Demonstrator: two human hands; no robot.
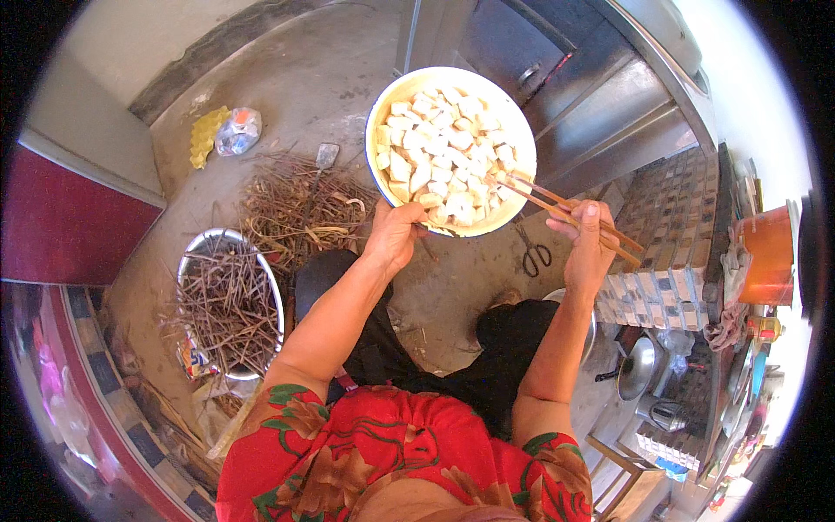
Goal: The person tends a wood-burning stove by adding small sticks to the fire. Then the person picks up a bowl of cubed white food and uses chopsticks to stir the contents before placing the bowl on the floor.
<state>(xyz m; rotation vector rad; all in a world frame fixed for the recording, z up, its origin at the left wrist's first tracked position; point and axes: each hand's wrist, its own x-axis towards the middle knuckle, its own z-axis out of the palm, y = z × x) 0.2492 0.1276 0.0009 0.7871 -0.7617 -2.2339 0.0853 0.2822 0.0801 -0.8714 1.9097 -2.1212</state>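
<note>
My left hand (398, 231) grips the near rim of a cream enamel basin (515, 202) with a blue edge, held out in front of me. Pale cubes of food (445, 143), which look like tofu or bread, fill much of it. A pair of wooden chopsticks (622, 243) is held in my right hand (584, 228), at the basin's right side. Their tips reach over the rim and touch or nearly touch the cubes at the right. My left fingers are partly hidden under the basin.
Left of my legs stands a metal tub (280, 296) of dry twigs. Loose kindling (300, 204) lies behind it with a small shovel (326, 157). Scissors (532, 254) rest on the floor. At the right are a tiled stove (657, 287), an orange pot (765, 257) and a metal cabinet (600, 113).
</note>
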